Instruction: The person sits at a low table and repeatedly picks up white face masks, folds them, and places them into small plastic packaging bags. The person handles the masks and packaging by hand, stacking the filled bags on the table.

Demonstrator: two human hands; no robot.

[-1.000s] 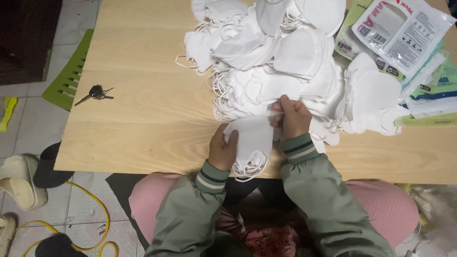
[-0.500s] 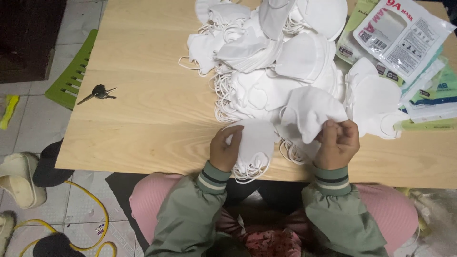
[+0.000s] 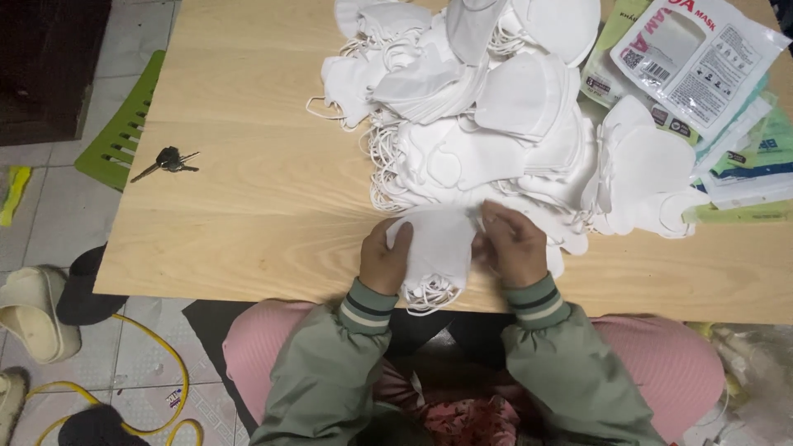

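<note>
Both hands work at the near edge of the wooden tabletop (image 3: 248,165). The left hand (image 3: 385,260) grips the left side of a small stack of folded white masks (image 3: 434,248), its fingers curled over the stack's edge. The right hand (image 3: 514,246) meets the stack's upper right corner, thumb and forefinger pinched there; whether they pinch a mask's edge or an ear loop cannot be made out. The stack lies flat, its ear loops hanging over the tabletop's edge.

Just beyond the hands sits a large loose heap of white masks (image 3: 479,107), touching or nearly touching the stack. Printed mask packets (image 3: 702,58) lie at the far right. A bunch of keys (image 3: 168,161) rests well apart on the left. Below, on the floor, are a green plastic stool (image 3: 124,124) and a pale slipper (image 3: 33,310).
</note>
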